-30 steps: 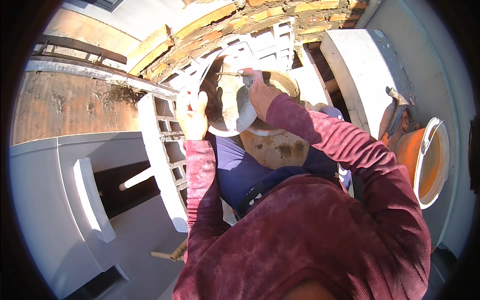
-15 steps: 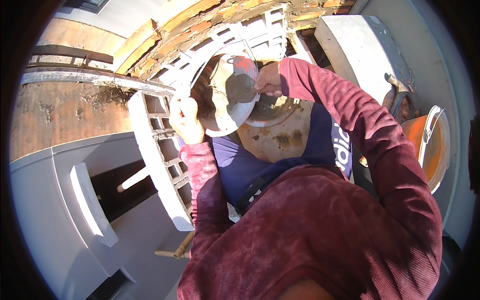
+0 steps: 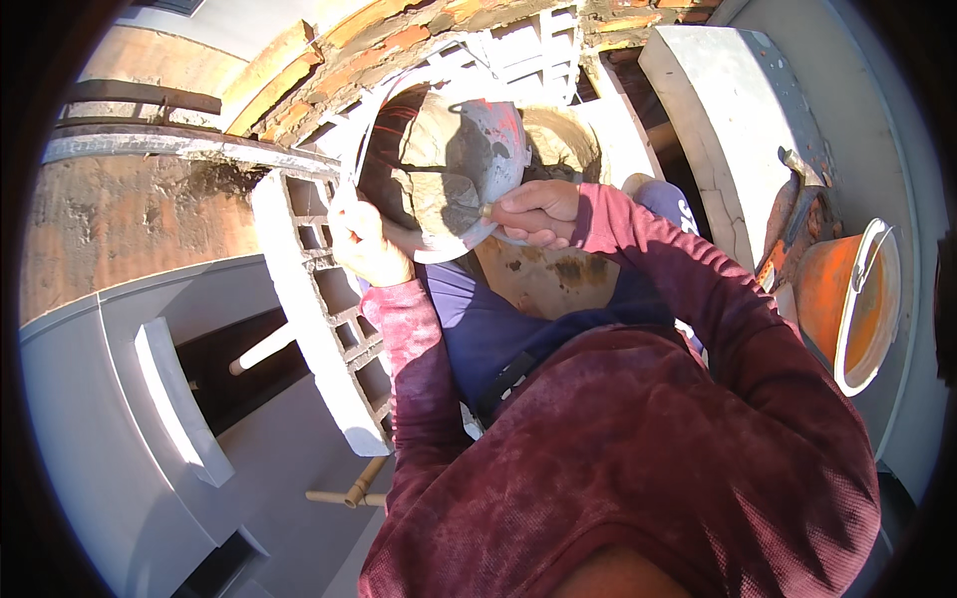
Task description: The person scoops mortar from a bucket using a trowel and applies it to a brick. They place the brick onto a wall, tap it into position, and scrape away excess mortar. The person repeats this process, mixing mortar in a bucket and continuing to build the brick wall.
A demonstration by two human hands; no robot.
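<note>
A white-rimmed bucket [image 3: 506, 164] tilts toward me above my lap, with grey wet mortar [image 3: 427, 140] inside. My left hand [image 3: 371, 242] is closed on the bucket's rim at its left side. In my right hand [image 3: 538, 212] is the handle of a trowel [image 3: 447, 203], its blade inside the bucket against the mortar. Behind the bucket, partly covered by it, shows a round container [image 3: 583, 140] with mortar-coloured residue. A stained pale board [image 3: 543, 284] lies between my legs.
Hollow white blocks [image 3: 284, 249] stand at the left and beyond the bucket. A rough brick wall [image 3: 344, 75] runs along the far side. To the right are a big white block [image 3: 713, 130], a hammer-like tool [image 3: 793, 204] and an orange bucket [image 3: 847, 309].
The bucket has tipped further toward me, showing more of its inside. My right hand has moved down and nearer, and the trowel blade now shows plainly inside the bucket.
</note>
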